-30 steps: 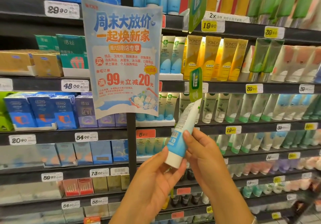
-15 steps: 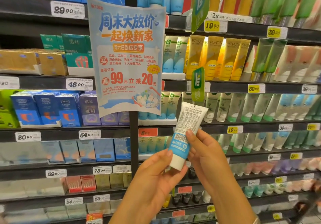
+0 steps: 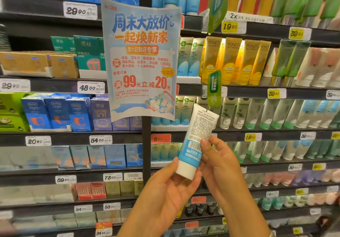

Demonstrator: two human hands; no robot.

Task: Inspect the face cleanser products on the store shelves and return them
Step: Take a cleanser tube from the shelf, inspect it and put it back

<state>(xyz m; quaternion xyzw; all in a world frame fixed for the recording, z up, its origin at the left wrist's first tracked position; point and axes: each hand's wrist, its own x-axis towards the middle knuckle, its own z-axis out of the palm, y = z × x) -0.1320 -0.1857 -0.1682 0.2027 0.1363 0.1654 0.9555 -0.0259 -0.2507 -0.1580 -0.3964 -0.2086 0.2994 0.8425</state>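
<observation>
Cleanser tube is held in front of the shelves, cap down, its printed back and barcode facing the camera. In the head view, the left hand cups the cap end, grip closed around it, and the right hand pinches the tube's side. A loose pinch could let it slip. The hanging promotional poster and green shelf tag crowd the way back to the cleanser row.

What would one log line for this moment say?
phase: inspecting | item: cleanser tube, cap down, printed back and barcode facing camera | left hand: holds cap end | right hand: pinches tube | shelf: not yet returned
</observation>
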